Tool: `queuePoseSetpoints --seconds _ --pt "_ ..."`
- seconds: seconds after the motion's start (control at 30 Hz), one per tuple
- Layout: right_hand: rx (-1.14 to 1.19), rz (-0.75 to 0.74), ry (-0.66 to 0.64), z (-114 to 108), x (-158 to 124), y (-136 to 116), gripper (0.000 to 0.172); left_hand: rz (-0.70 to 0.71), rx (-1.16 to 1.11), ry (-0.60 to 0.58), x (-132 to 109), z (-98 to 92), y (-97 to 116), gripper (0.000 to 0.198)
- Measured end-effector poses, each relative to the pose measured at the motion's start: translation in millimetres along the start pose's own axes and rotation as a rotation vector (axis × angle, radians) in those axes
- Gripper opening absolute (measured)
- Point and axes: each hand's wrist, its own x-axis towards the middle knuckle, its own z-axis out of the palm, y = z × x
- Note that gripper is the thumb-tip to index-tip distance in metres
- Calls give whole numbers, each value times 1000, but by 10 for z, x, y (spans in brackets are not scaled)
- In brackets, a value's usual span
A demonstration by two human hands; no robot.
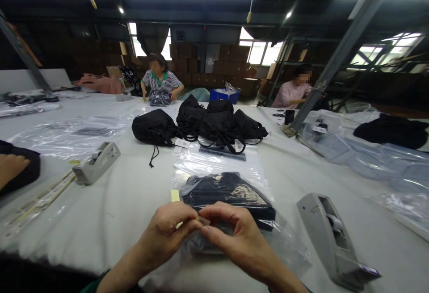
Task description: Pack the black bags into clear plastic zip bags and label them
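Observation:
My left hand point(172, 226) and my right hand point(236, 235) meet fingertip to fingertip at the middle front of the table. Thumb and forefinger of each are pinched on a small translucent piece point(203, 220), which looks like tape; its exact kind is too small to tell. Right behind and below them lies a clear plastic bag point(288, 239) with a folded black fabric item point(228, 190) inside. A pale yellow strip point(174, 195) sticks up behind my left hand.
Several black drawstring bags point(156, 125) are piled behind. Grey tape dispensers stand at right point(330, 239) and left point(97, 163). Flat plastic bags point(73, 134) lie at left. Another person's hand point(11, 168) rests on black fabric at the left edge. Two people sit across the table.

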Motion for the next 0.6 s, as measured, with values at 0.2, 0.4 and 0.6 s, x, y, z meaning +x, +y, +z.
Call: queuePoseSetpoints --seconds 0.2,0.4,0.6 --pt "8 29 -68 -30 -10 2 9 -22 57 17 -19 4 -43 27" --pt "252 70 80 129 -7 204 19 -198 -11 118 -23 75 -138 40" --pt "511 130 315 242 65 289 22 -383 -190 121 -21 128 -194 52"
